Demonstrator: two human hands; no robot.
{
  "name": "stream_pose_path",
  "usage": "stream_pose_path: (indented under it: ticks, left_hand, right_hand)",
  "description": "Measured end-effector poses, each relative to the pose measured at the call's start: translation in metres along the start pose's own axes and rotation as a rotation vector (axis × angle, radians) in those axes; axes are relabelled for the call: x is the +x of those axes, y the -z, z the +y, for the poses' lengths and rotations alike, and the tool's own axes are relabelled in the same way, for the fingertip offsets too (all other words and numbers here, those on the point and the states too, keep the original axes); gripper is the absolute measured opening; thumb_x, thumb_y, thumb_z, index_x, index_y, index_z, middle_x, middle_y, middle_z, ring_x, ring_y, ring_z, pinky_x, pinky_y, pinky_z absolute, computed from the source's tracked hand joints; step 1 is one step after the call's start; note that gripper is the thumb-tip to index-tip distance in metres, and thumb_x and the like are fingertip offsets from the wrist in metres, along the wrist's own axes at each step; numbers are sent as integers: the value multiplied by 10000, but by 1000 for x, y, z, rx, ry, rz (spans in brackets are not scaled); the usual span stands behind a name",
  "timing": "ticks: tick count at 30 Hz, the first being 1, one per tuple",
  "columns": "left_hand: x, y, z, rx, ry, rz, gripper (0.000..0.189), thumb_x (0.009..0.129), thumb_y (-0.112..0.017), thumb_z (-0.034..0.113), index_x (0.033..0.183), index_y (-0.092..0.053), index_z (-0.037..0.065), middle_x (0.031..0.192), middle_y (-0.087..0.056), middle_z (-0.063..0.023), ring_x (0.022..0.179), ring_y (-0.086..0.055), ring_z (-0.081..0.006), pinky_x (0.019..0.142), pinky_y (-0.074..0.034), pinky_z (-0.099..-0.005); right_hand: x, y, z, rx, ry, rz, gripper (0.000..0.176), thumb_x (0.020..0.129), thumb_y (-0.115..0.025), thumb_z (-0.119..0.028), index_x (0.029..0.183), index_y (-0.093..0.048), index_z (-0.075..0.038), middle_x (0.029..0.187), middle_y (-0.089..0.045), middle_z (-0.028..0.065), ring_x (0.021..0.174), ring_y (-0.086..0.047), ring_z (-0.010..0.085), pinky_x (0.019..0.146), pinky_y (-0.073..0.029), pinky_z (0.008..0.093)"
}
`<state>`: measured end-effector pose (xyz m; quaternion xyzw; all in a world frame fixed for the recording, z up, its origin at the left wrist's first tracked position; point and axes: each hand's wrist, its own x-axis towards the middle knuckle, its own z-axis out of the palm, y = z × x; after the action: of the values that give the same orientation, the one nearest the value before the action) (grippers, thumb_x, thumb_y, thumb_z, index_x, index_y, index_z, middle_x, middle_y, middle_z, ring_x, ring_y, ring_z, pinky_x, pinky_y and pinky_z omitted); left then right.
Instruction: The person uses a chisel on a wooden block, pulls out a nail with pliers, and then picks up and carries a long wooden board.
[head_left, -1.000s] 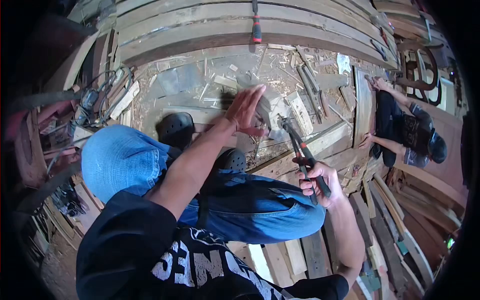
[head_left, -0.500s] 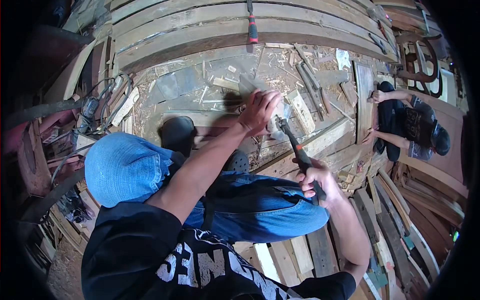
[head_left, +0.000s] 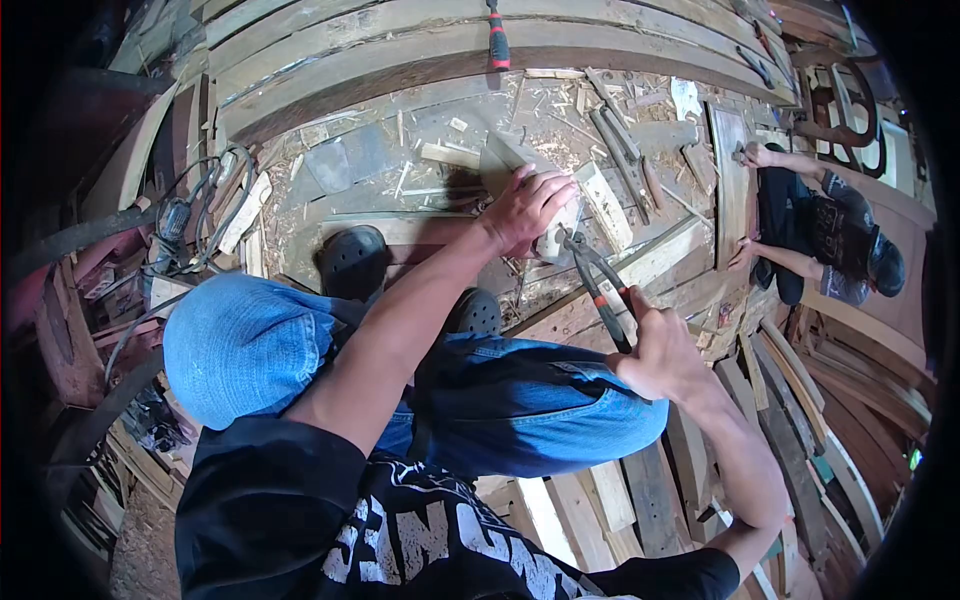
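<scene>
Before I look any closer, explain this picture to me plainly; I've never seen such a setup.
There is no machine: a person works with a bare left hand and right hand. One camera, worn on that person's head, looks forward and down. The right hand holds long-handled pincers, their tip at a pale piece. The left hand lies over that piece; its exact grip is hidden. Wood scraps and shavings litter the floor, where dark shoes rest. Beyond lie long planks with a red-and-black-handled tool on top. On the right, another person has hands at a board.
</scene>
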<state>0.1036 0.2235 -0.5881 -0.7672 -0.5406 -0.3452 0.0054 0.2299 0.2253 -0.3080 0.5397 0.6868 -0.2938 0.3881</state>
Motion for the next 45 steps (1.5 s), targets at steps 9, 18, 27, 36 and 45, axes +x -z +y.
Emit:
stream_pose_path:
  ticks: [9,18,27,36,45]
  left_hand:
    - [9,16,-3,-254,61,-173,1041,428,-828,334,1316,-390,12,1295,-444,-99,1230,-405,-225,1071,-231,-473]
    - [11,20,-4,-235,-28,-241,1043,397,-834,306,1302,-405,13,1301,-444,-113,1230,-414,-234,1066,-252,-470]
    - [-11,-5,1,-120,-96,47,540,778,-581,182,1280,-420,65,1224,-475,-86,1186,-451,-216,1067,-260,-467]
    - [-13,-2,-4,-192,-70,23,487,816,-528,146,1279,-390,88,1224,-463,-83,1180,-452,-213,1078,-234,-475]
    - [-15,-3,-8,-184,-69,-40,613,770,-585,277,1309,-379,69,1264,-421,-89,1218,-397,-233,1075,-206,-514]
  right_hand:
    - [1,-13,6,-502,99,167,856,632,-625,-147,1356,-266,135,917,-558,292,738,-644,380,676,-563,404]
    - [3,-13,17,-458,125,166,815,613,-615,-141,1339,-337,103,907,-575,290,768,-641,390,705,-552,423]
    - [6,-35,28,629,-64,-74,826,545,-618,-98,1314,-399,110,896,-612,200,786,-601,215,682,-457,275]
    - [-1,-40,13,1166,-199,-159,780,554,-585,-29,1302,-414,110,612,-486,22,477,-441,113,434,-343,252]
    - [-10,-29,1,305,-69,17,805,600,-649,-155,1290,-377,158,757,-628,256,704,-659,313,725,-509,354]
